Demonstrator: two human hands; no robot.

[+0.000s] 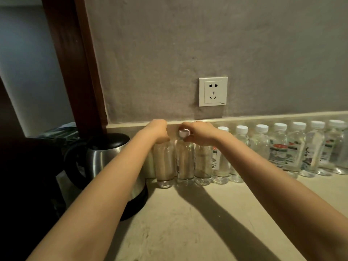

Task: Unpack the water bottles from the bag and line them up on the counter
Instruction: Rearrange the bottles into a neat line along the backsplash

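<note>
**Counter and wall, bottles lined up at the back edge**

Beige stone counter (188,223), matte, crossed by dark shadows of both forearms. Grey textured wall (169,53) behind it, with a white socket (213,91) just above the low upstand. Dark wooden frame (75,63) stands at the left. Steel kettle (105,157) with a black lid and handle sits on the counter's left end, partly hidden by the left forearm.

Row of bottles (278,147): clear plastic, white caps, upright, shoulder to shoulder along the upstand and running off to the right. Printed labels show on the right-hand ones; the text is too small to read.

Left hand (158,129): fingers curled down over the top of the left bottle (163,162), near the kettle; its cap is hidden under the hand.

Right hand (199,132): fingers pinch the white cap (184,132) of the middle bottle (185,161). The next bottle's top is hidden behind this hand.

Both held bottles stand on the counter, touching each other.
</note>
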